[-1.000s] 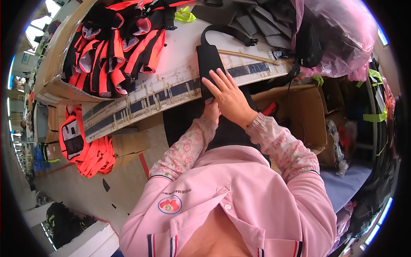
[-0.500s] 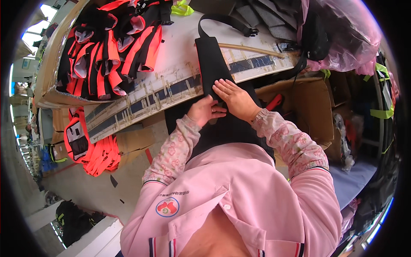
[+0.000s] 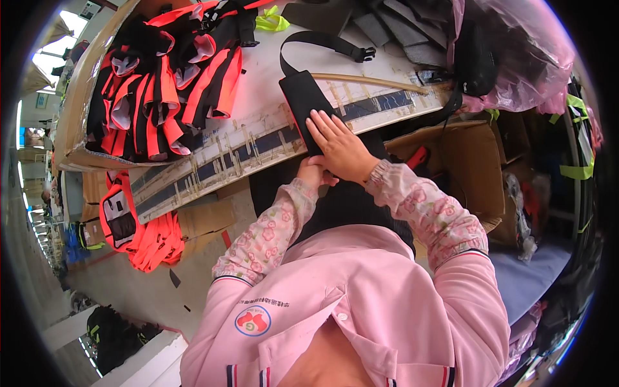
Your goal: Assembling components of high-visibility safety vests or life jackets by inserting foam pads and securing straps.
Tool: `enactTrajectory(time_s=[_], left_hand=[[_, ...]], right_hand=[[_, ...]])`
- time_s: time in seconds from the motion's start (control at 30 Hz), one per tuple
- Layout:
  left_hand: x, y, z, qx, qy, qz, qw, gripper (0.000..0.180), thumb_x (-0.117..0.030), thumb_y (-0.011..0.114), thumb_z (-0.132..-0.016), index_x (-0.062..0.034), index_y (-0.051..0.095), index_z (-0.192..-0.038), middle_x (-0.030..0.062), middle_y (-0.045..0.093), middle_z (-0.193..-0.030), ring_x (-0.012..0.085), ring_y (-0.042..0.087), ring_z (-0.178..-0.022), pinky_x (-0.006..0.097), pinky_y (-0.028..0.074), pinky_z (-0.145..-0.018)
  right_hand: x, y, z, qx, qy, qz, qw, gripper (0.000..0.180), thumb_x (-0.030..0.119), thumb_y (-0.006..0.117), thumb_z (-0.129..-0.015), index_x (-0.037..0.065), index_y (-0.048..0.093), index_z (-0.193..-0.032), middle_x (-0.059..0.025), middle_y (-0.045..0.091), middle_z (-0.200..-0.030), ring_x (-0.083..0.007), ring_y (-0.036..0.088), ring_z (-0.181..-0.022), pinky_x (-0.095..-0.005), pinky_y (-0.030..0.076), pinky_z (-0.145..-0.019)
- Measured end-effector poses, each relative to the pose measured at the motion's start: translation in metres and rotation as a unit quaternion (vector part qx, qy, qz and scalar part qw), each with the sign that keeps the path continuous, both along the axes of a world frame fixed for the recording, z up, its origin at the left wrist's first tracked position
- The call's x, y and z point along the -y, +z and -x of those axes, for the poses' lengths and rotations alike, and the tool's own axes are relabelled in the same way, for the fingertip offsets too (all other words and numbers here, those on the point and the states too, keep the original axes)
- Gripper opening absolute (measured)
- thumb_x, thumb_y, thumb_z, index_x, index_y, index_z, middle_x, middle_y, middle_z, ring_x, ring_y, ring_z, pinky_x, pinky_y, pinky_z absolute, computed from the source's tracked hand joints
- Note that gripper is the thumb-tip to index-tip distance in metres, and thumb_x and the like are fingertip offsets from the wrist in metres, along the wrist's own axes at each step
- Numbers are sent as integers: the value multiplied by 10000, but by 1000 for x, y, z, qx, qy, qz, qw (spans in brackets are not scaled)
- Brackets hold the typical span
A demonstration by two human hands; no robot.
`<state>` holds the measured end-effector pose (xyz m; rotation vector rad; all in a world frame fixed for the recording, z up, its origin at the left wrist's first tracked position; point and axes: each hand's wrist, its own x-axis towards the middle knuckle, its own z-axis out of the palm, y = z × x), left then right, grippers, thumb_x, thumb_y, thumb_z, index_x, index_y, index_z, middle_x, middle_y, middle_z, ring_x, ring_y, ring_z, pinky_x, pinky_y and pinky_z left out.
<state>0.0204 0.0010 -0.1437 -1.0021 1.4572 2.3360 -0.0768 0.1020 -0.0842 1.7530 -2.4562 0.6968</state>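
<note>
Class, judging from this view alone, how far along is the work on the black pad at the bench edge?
Done: a heap of orange-and-black vests lies on the bench. In hand: the right hand presses flat on the black pad, the left hand at its lower edge. Left: its strap lies loose; more vests wait on the floor.

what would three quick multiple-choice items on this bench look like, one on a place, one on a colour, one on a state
1. Where does the right hand rest?
A on the black fabric panel
B on the floor
C on the pink bag

2. What colours are the piled vests?
A blue, white
B orange, black
C green, grey

3. How is the right hand?
A fisted
B flat, its fingers spread
C pinching a strap

Key: 1 A, palm lies on the panel at the table edge. 2 B, orange trim on black. 3 B, it presses down open.
</note>
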Motion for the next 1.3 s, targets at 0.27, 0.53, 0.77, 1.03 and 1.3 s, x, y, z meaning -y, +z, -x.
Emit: enactTrajectory(time_s=[0.27,0.53,0.77,1.03,1.3], left_hand=[[-11,-13,11,27,95,107,989,293,-178,640,-801,82,555,-907,147,629,-725,196,635,-570,249,473,-380],[-27,-17,11,78,222,80,969,342,-162,742,-691,28,543,-894,106,602,-760,171,606,-589,263,519,-494],[2,1,0,-21,177,-114,977,34,-127,586,-806,-100,596,-789,-6,534,-636,96,490,-528,213,410,-467],[-7,36,17,-50,122,-190,973,184,-276,583,-844,-92,590,-838,-6,488,-651,121,457,-588,290,399,-605],[32,100,34,-257,11,-145,955,644,-604,357,-856,-62,456,-1191,103,553,-1061,251,555,-958,402,434,-845]], right_hand=[[88,-12,46,-109,-4,-19,994,827,542,490,-775,-59,309,-1314,-189,302,-1389,-295,269,-1302,-409,187,-1070],[138,-26,59,-110,-6,-91,990,761,476,500,-795,-68,321,-1297,-213,324,-1368,-328,251,-1307,-432,187,-1069],[-12,8,-6,-58,33,-55,996,517,184,505,-805,-71,401,-1243,-216,368,-1336,-306,332,-1268,-383,244,-1057],[-34,-5,8,-57,-44,46,996,433,59,492,-742,-8,501,-1169,-171,541,-1182,-271,523,-1108,-394,372,-980],[-31,51,69,419,-110,459,776,113,-39,546,-812,9,621,-882,44,591,-744,-37,487,-656,-212,403,-589]])
